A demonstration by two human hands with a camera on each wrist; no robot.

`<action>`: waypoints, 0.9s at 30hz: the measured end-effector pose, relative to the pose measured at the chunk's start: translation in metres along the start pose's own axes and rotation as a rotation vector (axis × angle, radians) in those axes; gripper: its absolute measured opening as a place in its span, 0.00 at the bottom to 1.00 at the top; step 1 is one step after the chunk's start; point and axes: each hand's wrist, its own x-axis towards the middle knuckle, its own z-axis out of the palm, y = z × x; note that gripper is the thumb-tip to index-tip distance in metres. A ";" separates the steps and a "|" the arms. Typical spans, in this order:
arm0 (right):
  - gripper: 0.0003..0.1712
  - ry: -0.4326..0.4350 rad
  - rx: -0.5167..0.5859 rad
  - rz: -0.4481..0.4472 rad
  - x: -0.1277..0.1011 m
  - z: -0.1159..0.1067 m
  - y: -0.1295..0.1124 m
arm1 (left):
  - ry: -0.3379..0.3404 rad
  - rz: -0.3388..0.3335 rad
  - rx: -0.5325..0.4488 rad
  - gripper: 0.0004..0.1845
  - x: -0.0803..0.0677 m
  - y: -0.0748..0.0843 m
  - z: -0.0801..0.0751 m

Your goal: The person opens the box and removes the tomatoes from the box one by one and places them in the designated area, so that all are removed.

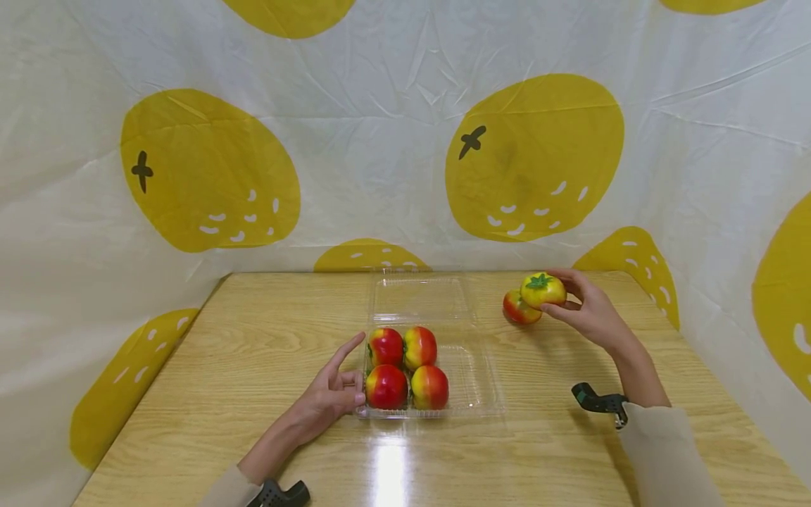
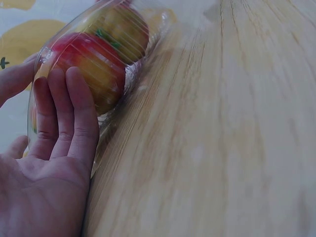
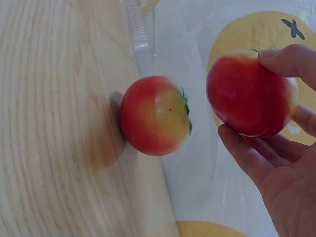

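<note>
In the head view, my right hand (image 1: 591, 310) grips a red-and-yellow tomato (image 1: 543, 290) with its green leafy top showing, held above the table. The right wrist view shows the red underside of this held tomato (image 3: 249, 94) between thumb and fingers. A second tomato (image 3: 154, 116) sits on the table right beside it. My left hand (image 1: 326, 396) rests against the left side of a clear plastic clamshell box (image 1: 491, 394), its fingers (image 2: 81, 106) fairly straight along the wall. Several tomatoes (image 1: 387, 386) fill the left part of the box in two rows.
The box's clear lid (image 1: 421, 296) lies folded back toward the rear of the wooden table (image 1: 272, 317). Behind the table hangs a white cloth (image 1: 374, 141) printed with yellow fruit, and it also flanks both sides.
</note>
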 end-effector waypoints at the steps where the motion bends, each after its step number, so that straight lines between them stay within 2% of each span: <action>1: 0.36 0.005 0.001 0.001 0.000 0.000 0.001 | 0.001 -0.001 0.000 0.55 0.000 0.000 0.000; 13: 0.37 0.055 -0.003 0.036 -0.001 -0.001 0.012 | 0.015 -0.005 -0.001 0.56 -0.001 -0.001 0.000; 27: 0.38 0.111 -0.045 0.073 -0.003 -0.007 0.030 | 0.001 0.005 0.007 0.56 0.000 0.001 0.001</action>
